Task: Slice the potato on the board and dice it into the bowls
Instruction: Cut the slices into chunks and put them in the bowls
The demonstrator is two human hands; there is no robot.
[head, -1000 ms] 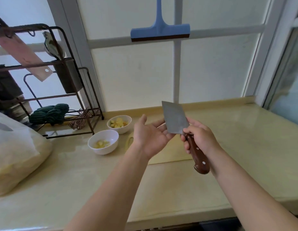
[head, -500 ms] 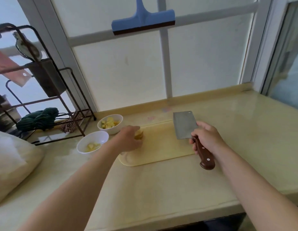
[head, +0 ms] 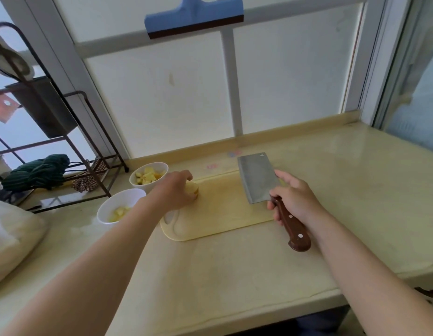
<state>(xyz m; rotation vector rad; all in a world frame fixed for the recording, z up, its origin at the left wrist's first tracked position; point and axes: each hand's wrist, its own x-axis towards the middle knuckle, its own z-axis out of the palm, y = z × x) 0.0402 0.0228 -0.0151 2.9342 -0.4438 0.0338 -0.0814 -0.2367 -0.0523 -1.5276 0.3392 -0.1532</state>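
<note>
A pale yellow cutting board (head: 222, 214) lies on the counter. At its left end my left hand (head: 174, 192) curls over a piece of potato (head: 194, 190), mostly hidden under the fingers. My right hand (head: 295, 200) grips the brown wooden handle of a cleaver (head: 256, 178), whose broad blade is held above the board's right part. Two white bowls stand left of the board: the far bowl (head: 148, 177) holds a heap of potato dice, the near bowl (head: 119, 207) holds a few.
A dark metal rack (head: 72, 146) with a green cloth (head: 38, 170) stands at the back left. A white bag (head: 12, 236) lies at the left edge. A blue squeegee (head: 193, 15) hangs on the window. The counter's front edge runs along the bottom.
One second ago my left hand was raised, open, beside the cleaver blade; it has since dropped to the board's left end and closed over the potato piece. The cleaver came down and to the right.
</note>
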